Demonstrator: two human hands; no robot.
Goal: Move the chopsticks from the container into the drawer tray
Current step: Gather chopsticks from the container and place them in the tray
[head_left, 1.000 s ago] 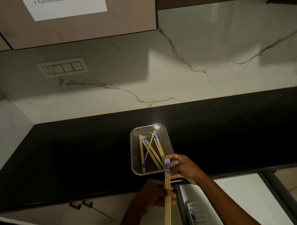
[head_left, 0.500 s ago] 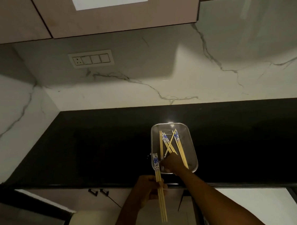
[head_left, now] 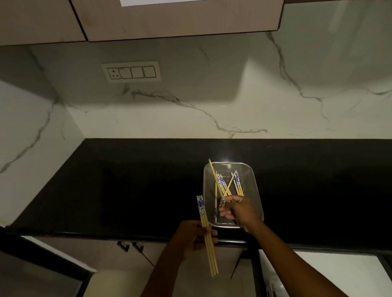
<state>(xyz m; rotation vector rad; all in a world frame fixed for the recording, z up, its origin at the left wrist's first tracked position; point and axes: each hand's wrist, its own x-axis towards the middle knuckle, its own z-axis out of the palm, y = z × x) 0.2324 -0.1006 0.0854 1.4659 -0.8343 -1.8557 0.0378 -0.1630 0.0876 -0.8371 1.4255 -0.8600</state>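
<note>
From the head view, the left hand sits low in the frame, just in front of the edge of the black countertop. Its fingers are curled round a bundle of chopsticks. The bundle stands nearly upright, with the blue-patterned ends up over the counter and the plain tips pointing down past the wrist. The light is dim, so the bundle may be three sticks or four. The right hand reaches over the near end of the clear rectangular container, which stands on the counter close to its front edge. The thumb and fingertips are drawn narrow, pinching the lower end of a single chopstick. That stick tilts up and away, its far tip rising past the container's back rim. The remaining chopsticks lie crossed inside the container, just beyond the right hand's fingers. Below the counter at the lower right, the open drawer shows a pale interior, partly hidden by the right forearm. A switch plate is set in the marble wall above.
</note>
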